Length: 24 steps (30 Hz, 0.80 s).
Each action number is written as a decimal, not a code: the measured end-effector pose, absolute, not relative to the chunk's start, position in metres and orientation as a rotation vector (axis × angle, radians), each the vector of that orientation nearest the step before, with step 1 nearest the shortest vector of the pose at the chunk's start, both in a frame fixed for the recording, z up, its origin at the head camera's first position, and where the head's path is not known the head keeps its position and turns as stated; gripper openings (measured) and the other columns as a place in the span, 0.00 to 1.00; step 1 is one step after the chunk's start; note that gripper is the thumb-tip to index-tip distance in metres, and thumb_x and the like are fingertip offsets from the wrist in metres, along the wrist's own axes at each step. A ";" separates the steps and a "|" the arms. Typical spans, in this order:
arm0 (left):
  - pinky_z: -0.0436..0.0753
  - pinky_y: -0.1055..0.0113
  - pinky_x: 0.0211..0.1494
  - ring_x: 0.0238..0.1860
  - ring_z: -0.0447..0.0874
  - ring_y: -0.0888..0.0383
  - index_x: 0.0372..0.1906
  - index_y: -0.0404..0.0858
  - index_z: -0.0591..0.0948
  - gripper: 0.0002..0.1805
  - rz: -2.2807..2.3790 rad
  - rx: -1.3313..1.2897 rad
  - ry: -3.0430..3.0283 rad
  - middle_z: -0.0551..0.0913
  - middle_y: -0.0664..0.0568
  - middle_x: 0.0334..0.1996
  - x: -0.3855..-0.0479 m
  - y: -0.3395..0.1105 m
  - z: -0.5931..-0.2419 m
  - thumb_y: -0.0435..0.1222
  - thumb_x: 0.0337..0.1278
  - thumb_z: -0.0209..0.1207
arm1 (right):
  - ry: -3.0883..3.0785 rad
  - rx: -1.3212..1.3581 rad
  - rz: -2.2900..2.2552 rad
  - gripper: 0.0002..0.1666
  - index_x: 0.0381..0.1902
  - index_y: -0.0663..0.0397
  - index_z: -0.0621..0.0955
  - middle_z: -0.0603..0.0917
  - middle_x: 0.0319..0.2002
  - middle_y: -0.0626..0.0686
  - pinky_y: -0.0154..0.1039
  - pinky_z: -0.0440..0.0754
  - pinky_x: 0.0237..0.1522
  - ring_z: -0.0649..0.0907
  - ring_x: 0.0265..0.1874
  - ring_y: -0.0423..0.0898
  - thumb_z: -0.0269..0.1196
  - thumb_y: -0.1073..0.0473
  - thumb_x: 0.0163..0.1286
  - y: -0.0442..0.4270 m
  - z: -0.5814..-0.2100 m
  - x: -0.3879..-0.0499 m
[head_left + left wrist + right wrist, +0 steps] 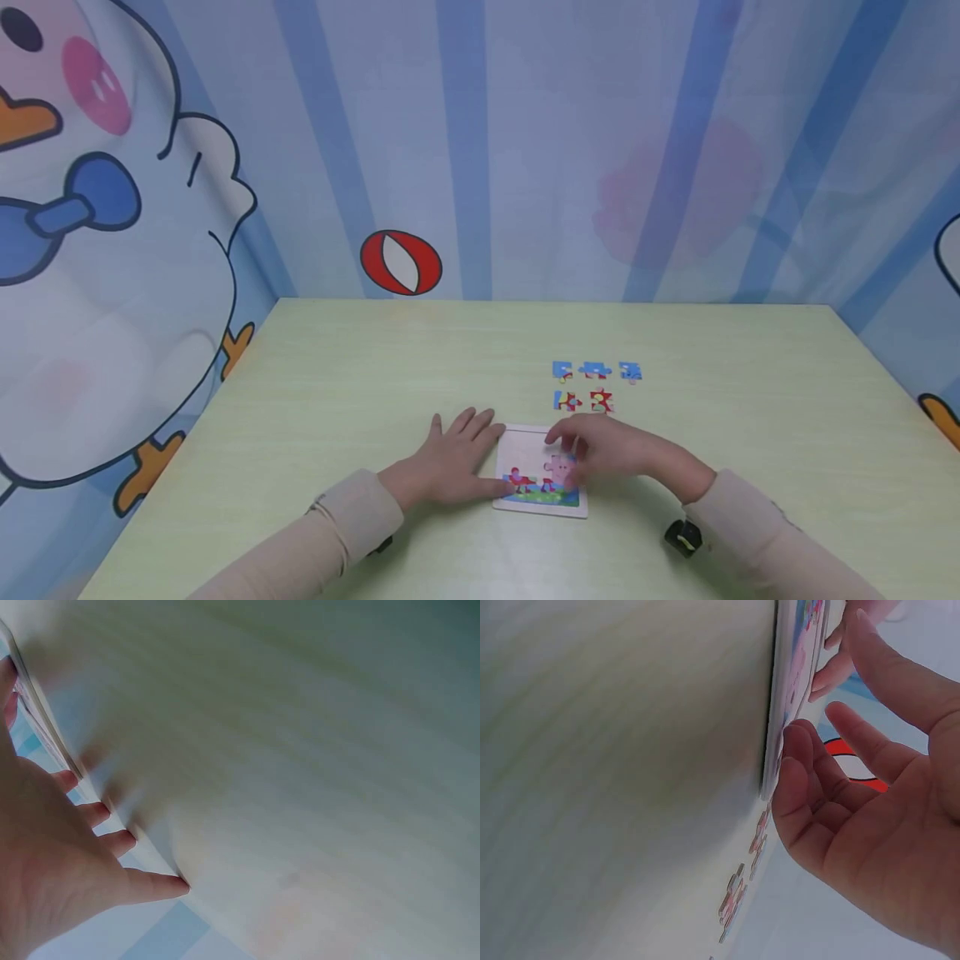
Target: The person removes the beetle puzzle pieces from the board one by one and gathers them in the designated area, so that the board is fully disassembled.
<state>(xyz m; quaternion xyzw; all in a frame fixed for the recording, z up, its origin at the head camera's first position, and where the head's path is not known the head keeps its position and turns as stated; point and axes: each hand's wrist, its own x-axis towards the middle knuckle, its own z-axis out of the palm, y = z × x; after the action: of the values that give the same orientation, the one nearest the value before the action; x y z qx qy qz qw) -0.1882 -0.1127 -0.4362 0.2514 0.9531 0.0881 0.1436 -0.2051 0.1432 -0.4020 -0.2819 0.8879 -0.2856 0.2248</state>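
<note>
A square puzzle tray (525, 442) with a white rim lies on the table in the head view. Along its lower part is picture artwork in green, blue and red, and a pink puzzle piece (557, 468) sits at its right side. My left hand (453, 458) is spread at the tray's left edge, its thumb resting over the lower left. Above the tray's right side hovers my right hand (603, 446). The right wrist view shows its thumb extended and some fingers (791, 795) loosely bent, with no piece visible among them.
Several loose blue, red and yellow puzzle pieces (596, 369) lie in two rows beyond the tray. The pale wooden table (360, 358) ends at a printed cloth backdrop (540, 150). A dark wristband part (683, 538) hangs below the right wrist.
</note>
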 end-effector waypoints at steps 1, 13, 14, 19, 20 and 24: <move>0.49 0.27 0.73 0.81 0.46 0.42 0.78 0.44 0.59 0.49 0.252 0.725 2.748 0.53 0.46 0.80 -0.188 -0.113 -0.436 0.69 0.60 0.51 | 2.456 -0.771 -0.779 0.29 0.55 0.55 0.81 0.80 0.42 0.48 0.37 0.77 0.43 0.76 0.39 0.44 0.76 0.59 0.56 0.143 -0.402 -0.205; 0.50 0.28 0.73 0.81 0.47 0.42 0.78 0.44 0.59 0.49 0.239 0.728 2.748 0.53 0.46 0.80 -0.188 -0.112 -0.435 0.69 0.60 0.51 | 2.510 -0.654 -0.703 0.26 0.51 0.52 0.81 0.79 0.42 0.49 0.48 0.77 0.50 0.75 0.42 0.47 0.77 0.61 0.54 0.136 -0.408 -0.199; 0.50 0.28 0.73 0.81 0.47 0.42 0.78 0.44 0.59 0.49 0.236 0.728 2.748 0.53 0.46 0.80 -0.188 -0.112 -0.436 0.69 0.60 0.51 | 2.515 -0.649 -0.697 0.26 0.51 0.51 0.81 0.79 0.42 0.49 0.49 0.77 0.51 0.75 0.42 0.47 0.77 0.61 0.53 0.135 -0.409 -0.198; 0.49 0.28 0.73 0.81 0.47 0.42 0.78 0.44 0.59 0.49 0.240 0.725 2.749 0.53 0.46 0.80 -0.189 -0.112 -0.436 0.69 0.60 0.51 | 2.531 -0.634 -0.689 0.26 0.49 0.52 0.81 0.78 0.41 0.49 0.47 0.78 0.48 0.75 0.41 0.47 0.78 0.62 0.53 0.132 -0.410 -0.197; 0.49 0.28 0.73 0.81 0.47 0.42 0.78 0.44 0.59 0.49 0.241 0.724 2.749 0.53 0.46 0.80 -0.189 -0.112 -0.436 0.68 0.60 0.51 | 2.532 -0.631 -0.691 0.26 0.49 0.52 0.81 0.78 0.40 0.49 0.47 0.78 0.48 0.75 0.41 0.47 0.78 0.62 0.53 0.132 -0.409 -0.197; 0.49 0.28 0.73 0.81 0.47 0.42 0.78 0.44 0.59 0.49 0.239 0.723 2.747 0.53 0.46 0.80 -0.189 -0.112 -0.436 0.69 0.60 0.51 | 2.532 -0.630 -0.700 0.25 0.49 0.54 0.81 0.78 0.41 0.50 0.47 0.78 0.48 0.75 0.41 0.47 0.77 0.64 0.53 0.131 -0.410 -0.196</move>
<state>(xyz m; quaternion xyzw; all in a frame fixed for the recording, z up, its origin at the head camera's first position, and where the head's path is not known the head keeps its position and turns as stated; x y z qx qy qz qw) -0.1887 -0.1123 -0.4363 0.2510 0.9535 0.0829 0.1451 -0.1962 0.1305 -0.4097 -0.2274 0.9148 -0.2528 0.2182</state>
